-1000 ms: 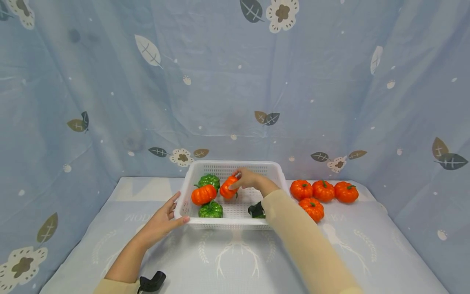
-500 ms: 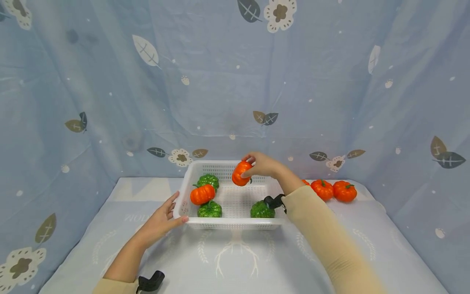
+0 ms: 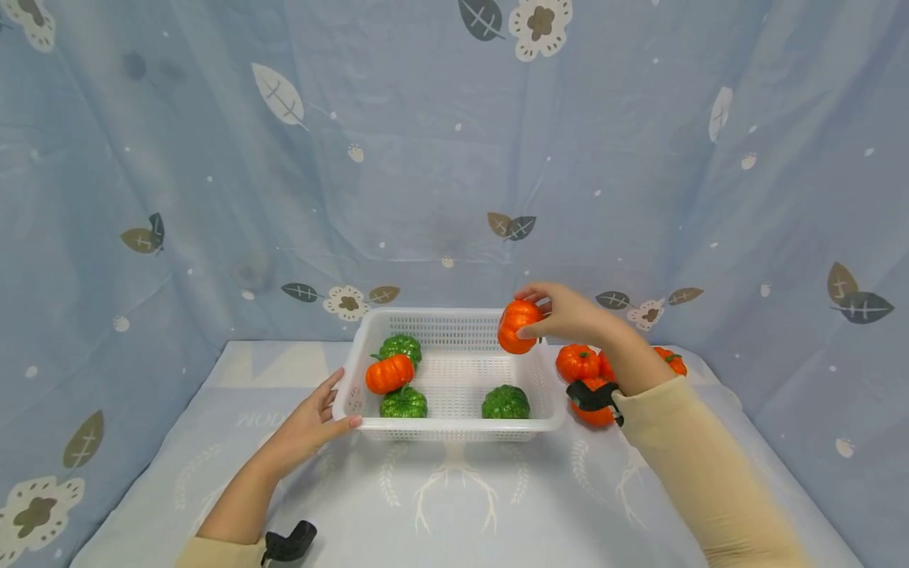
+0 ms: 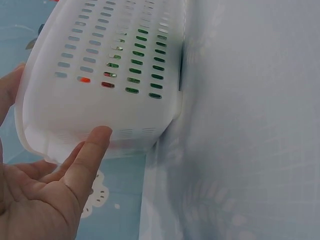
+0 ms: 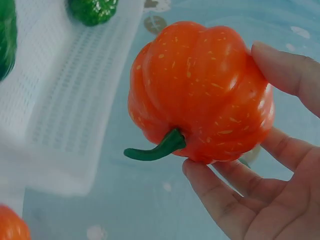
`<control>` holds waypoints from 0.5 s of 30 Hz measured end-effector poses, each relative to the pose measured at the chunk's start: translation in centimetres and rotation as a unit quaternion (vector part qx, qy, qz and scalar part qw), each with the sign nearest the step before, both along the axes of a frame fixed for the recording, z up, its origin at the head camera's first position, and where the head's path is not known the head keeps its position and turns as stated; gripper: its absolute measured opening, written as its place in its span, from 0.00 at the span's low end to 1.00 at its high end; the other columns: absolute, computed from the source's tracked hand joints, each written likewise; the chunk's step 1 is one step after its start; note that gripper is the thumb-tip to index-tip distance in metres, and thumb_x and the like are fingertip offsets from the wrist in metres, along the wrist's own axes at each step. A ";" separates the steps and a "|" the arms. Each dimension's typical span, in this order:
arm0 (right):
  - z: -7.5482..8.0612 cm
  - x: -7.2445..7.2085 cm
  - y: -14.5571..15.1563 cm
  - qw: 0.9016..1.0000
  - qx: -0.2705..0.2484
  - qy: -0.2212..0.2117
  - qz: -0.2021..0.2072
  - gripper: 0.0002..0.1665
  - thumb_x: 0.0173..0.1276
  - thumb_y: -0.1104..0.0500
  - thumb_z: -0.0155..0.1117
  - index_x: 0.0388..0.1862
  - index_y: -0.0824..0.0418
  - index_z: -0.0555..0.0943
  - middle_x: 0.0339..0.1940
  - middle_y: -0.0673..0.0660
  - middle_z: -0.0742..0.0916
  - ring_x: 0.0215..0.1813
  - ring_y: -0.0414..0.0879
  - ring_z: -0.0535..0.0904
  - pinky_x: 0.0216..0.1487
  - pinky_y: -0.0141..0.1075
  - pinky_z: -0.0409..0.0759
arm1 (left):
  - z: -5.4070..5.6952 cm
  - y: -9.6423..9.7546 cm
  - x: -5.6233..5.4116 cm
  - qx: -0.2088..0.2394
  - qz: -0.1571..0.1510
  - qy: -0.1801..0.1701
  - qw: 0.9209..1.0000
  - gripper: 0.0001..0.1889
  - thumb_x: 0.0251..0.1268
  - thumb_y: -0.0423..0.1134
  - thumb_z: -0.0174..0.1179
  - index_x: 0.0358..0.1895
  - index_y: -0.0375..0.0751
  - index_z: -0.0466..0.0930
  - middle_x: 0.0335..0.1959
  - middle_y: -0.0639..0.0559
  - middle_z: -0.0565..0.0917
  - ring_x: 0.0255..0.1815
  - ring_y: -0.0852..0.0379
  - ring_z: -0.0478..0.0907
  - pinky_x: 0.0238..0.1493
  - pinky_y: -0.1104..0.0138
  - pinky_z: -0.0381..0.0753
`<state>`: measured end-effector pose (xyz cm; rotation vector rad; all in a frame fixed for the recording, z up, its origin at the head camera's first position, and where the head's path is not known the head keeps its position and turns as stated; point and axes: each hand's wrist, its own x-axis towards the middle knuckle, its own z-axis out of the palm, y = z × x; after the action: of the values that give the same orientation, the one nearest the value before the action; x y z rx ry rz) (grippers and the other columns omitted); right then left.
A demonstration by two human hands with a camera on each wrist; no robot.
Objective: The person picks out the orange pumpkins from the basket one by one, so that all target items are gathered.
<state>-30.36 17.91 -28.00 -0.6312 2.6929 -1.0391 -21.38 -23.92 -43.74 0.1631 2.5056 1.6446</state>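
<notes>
My right hand (image 3: pixel 568 315) holds an orange toy pumpkin (image 3: pixel 518 326) between thumb and fingers, raised over the right back corner of a white plastic basket (image 3: pixel 454 424). The right wrist view shows its ribbed orange body (image 5: pixel 200 85) with a curved green stem. My left hand (image 3: pixel 301 430) touches the basket's left end, fingers fairly straight against its outside and thumb at the front left corner. Inside, on the left, an orange pumpkin (image 3: pixel 389 374) lies between two green ones (image 3: pixel 401 350). One more green pumpkin (image 3: pixel 506 402) sits at the front right.
Several orange pumpkins (image 3: pixel 578 362) lie on the table to the right of the basket, partly hidden by my right forearm. A pale printed cloth (image 3: pixel 454 497) covers the table. A blue patterned curtain (image 3: pixel 398 197) hangs behind and at both sides.
My right hand has lifted the orange pumpkin from the middle of the basket and moved it up and to the right. The left hand stays at the basket's left end.
</notes>
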 end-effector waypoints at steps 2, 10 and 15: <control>0.2 0.7 1.0 1.000 0.009 0.003 -0.011 0.38 0.62 0.55 0.75 0.69 0.59 0.72 0.68 0.64 0.75 0.67 0.63 0.72 0.59 0.52 0.78 | 0.1 0.0 0.0 0.001 -0.002 0.000 1.000 0.55 0.63 0.48 0.70 0.82 0.47 0.36 0.78 0.31 0.54 0.74 0.34 0.61 0.66 0.44 0.70; -0.3 2.6 5.6 0.997 0.036 0.046 -0.044 0.39 0.63 0.53 0.75 0.70 0.62 0.72 0.66 0.66 0.76 0.66 0.67 0.72 0.63 0.59 0.74 | 0.2 0.0 0.0 0.010 -0.006 -0.003 1.000 0.56 0.62 0.48 0.71 0.82 0.48 0.36 0.78 0.31 0.54 0.74 0.34 0.61 0.66 0.45 0.71; -1.4 3.5 8.1 0.996 0.050 0.053 -0.055 0.40 0.64 0.53 0.74 0.71 0.66 0.71 0.65 0.69 0.75 0.65 0.70 0.72 0.62 0.61 0.74 | 0.0 0.0 0.0 0.003 -0.002 -0.002 1.000 0.56 0.63 0.48 0.70 0.82 0.48 0.36 0.78 0.30 0.54 0.74 0.34 0.62 0.65 0.45 0.71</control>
<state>-26.90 25.97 -29.35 -0.5406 2.8785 -0.9138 -21.34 -23.91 -43.70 0.1651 2.4959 1.6503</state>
